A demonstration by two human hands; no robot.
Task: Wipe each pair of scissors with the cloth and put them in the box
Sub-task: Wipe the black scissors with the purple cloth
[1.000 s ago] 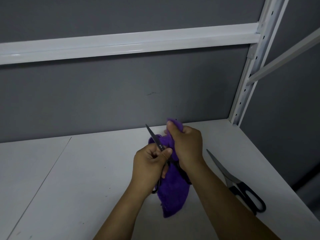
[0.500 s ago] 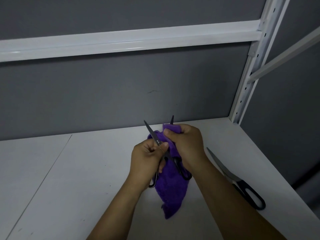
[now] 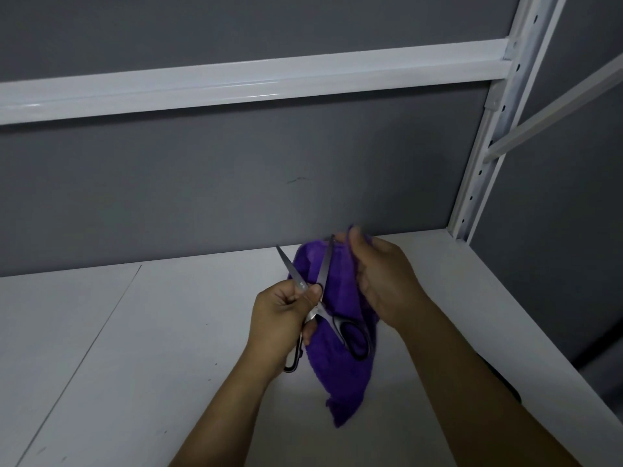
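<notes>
two open blades pointing away from me, so this is the bit where i could nick myself. my left hand [image 3: 283,311] is clamped round the scissors [image 3: 333,321] right at the pivot, not the loops. the blades are spread in a v and the whole thing is up off the desk [image 3: 135,348]. my right hand [image 3: 384,281] pinches the purple cloth [image 3: 340,375] up by the tip of the right blade, and the rest hangs down behind the handles.

if i drag the purple cloth along the edge instead of the flat, i reckon it snags or my fingers meet steel. with nothing in the loops, the blades could also swing shut mid-wipe.

around me: grey back wall [image 3: 202,180], white shelf beam [image 3: 236,82], white upright [image 3: 485,139] on the right. no box in view, so can't tell where it sits. my right arm hides a chunk of the desk.
</notes>
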